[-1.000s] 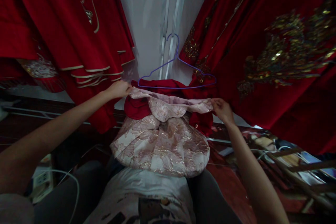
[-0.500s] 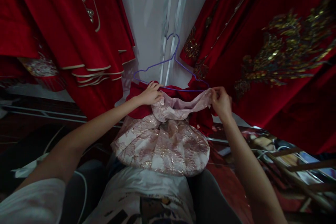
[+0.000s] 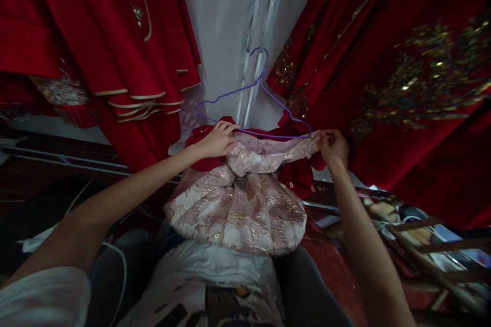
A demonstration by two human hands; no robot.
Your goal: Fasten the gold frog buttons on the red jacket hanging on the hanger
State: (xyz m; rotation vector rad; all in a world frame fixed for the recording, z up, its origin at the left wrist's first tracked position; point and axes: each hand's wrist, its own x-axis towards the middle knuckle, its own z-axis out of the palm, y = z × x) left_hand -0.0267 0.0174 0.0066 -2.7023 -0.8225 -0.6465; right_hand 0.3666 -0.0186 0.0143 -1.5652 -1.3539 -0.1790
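Note:
A pink and gold brocade skirt lies across my lap, its top band raised toward the purple clothes hanger. My left hand grips the band's left part, near the hanger's lower bar. At the other end, my right hand pinches the band's right corner beside the hanger's right tip. The band is spread between both hands, showing a plain pink lining. Red cloth lies behind the skirt and under my left hand. The hanger's hook points up, against white metal bars.
Red garments with pale trim hang at the left. On the right hangs a red garment with gold sequins. White upright bars stand ahead. A wooden frame with clutter sits low at the right.
My right hand has moved slightly right, drawing the band straighter and tighter. The left hand keeps its hold on the band. The view has shifted a little.

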